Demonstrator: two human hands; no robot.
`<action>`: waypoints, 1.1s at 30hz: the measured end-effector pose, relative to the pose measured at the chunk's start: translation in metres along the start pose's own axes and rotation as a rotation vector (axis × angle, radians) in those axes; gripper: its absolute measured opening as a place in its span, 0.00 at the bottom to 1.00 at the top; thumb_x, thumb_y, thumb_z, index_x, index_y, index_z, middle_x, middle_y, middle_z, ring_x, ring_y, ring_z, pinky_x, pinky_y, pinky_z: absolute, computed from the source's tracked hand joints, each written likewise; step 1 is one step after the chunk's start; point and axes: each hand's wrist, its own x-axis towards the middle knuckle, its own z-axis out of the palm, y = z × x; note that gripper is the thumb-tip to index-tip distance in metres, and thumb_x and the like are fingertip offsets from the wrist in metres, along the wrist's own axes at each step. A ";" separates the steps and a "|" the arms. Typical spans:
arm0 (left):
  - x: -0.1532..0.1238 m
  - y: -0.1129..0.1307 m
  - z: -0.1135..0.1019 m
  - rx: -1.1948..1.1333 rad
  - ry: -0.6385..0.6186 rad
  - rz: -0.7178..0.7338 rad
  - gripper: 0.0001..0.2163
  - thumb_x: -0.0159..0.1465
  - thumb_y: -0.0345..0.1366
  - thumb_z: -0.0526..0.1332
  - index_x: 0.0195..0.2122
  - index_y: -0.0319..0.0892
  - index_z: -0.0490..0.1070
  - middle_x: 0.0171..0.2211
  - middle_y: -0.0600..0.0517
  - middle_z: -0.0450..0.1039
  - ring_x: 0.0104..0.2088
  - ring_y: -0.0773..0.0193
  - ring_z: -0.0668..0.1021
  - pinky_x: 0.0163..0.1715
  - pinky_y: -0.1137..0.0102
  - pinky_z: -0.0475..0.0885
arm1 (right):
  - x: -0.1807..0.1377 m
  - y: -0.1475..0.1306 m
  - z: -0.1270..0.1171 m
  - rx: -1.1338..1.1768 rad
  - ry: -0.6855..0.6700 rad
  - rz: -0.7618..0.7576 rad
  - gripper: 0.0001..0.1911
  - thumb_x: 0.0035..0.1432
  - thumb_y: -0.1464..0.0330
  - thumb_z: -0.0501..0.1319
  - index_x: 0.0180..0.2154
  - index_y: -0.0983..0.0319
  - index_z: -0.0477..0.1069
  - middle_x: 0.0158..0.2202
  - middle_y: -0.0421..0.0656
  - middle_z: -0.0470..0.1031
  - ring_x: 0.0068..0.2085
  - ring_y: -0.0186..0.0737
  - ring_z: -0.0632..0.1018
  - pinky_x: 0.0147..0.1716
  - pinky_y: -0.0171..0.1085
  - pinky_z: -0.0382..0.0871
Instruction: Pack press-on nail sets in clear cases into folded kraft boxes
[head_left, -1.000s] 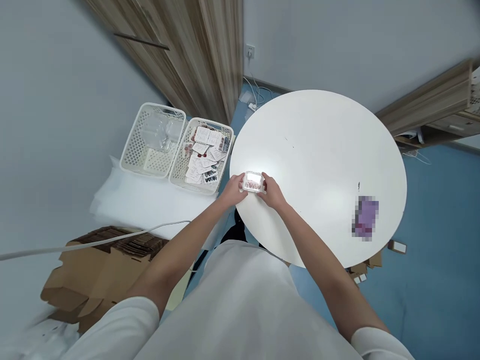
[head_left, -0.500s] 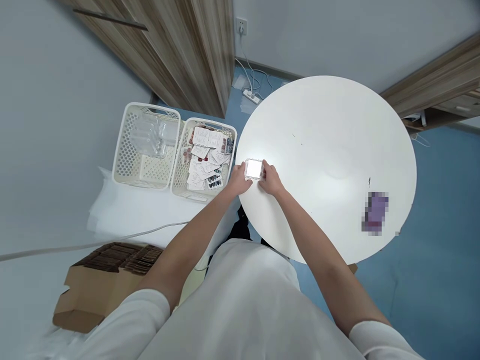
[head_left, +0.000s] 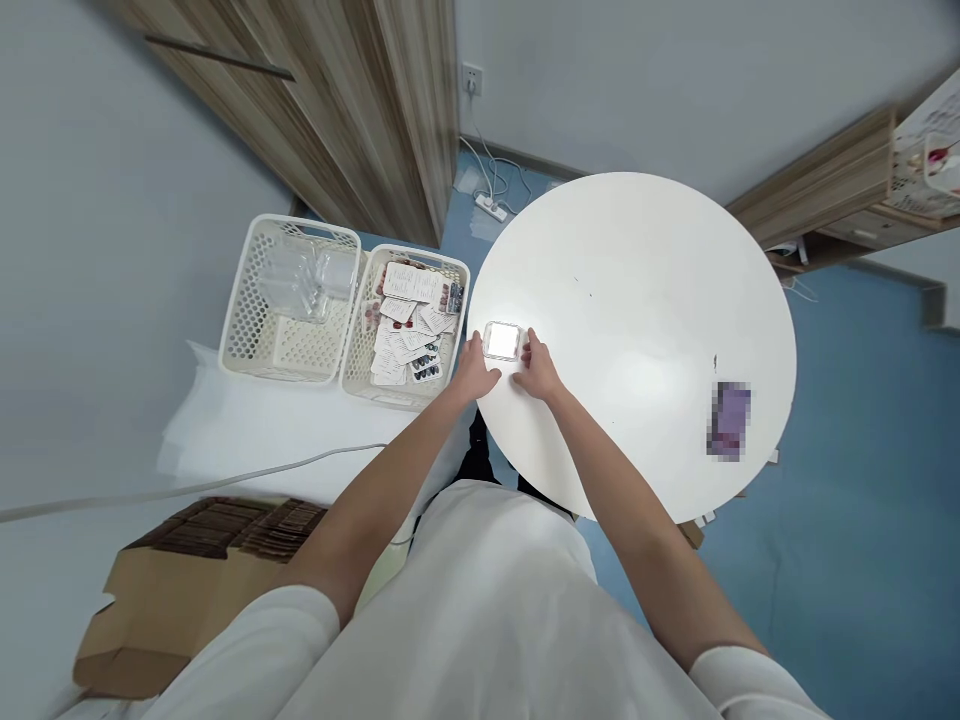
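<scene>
Fingers: both sets pinch the small clear case (head_left: pixel 502 341), left hand (head_left: pixel 475 366) on its left edge, right hand (head_left: pixel 535 366) on its right, fingertips curled closed against the sides.
Case position: left-centre of the frame, resting at the near-left rim of the round white table (head_left: pixel 645 300); glare washes out its top, so the contents cannot be read.
Doing it well: my read is even pressure from both sides, thumbs low, case kept flat on the table so nothing inside shifts.
Left of the hands: two white baskets, one with printed cards (head_left: pixel 409 315), one with clear plastic trays (head_left: pixel 296 290).
Lower left: flattened cardboard boxes (head_left: pixel 202 560).
Right side: blurred purple object (head_left: pixel 729 418) on the table, well apart from the hands.
</scene>
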 end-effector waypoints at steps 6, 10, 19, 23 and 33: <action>-0.028 0.000 0.008 -0.038 0.016 0.002 0.41 0.52 0.33 0.60 0.61 0.41 0.34 0.63 0.41 0.35 0.62 0.49 0.47 0.57 0.56 0.50 | -0.044 0.016 0.001 0.005 0.009 -0.043 0.52 0.43 0.66 0.63 0.61 0.58 0.30 0.58 0.51 0.46 0.56 0.48 0.60 0.52 0.50 0.59; -0.055 -0.003 0.020 -0.068 0.097 0.016 0.36 0.54 0.36 0.59 0.61 0.41 0.41 0.62 0.41 0.42 0.61 0.51 0.51 0.57 0.57 0.52 | -0.080 0.033 -0.002 0.012 0.018 -0.059 0.44 0.47 0.65 0.60 0.61 0.56 0.37 0.59 0.51 0.48 0.55 0.48 0.63 0.51 0.50 0.61; -0.130 -0.017 0.046 -0.243 0.098 0.000 0.23 0.55 0.38 0.58 0.52 0.39 0.59 0.47 0.44 0.67 0.42 0.62 0.73 0.46 0.64 0.68 | -0.151 0.061 -0.032 0.101 0.064 -0.099 0.30 0.50 0.67 0.55 0.56 0.58 0.52 0.52 0.48 0.62 0.37 0.35 0.75 0.43 0.42 0.69; -0.170 -0.022 0.063 -0.246 0.210 -0.087 0.21 0.54 0.39 0.59 0.49 0.41 0.63 0.45 0.45 0.70 0.40 0.60 0.74 0.43 0.62 0.70 | -0.172 0.073 -0.042 0.154 -0.006 -0.142 0.23 0.51 0.66 0.54 0.51 0.58 0.60 0.45 0.44 0.69 0.34 0.34 0.74 0.39 0.41 0.71; -0.246 -0.057 0.088 -0.311 0.492 -0.269 0.20 0.53 0.41 0.61 0.46 0.41 0.65 0.46 0.45 0.70 0.46 0.56 0.72 0.46 0.62 0.67 | -0.159 0.053 -0.001 -0.082 -0.409 -0.374 0.18 0.52 0.65 0.55 0.46 0.58 0.65 0.40 0.43 0.72 0.35 0.36 0.75 0.37 0.39 0.71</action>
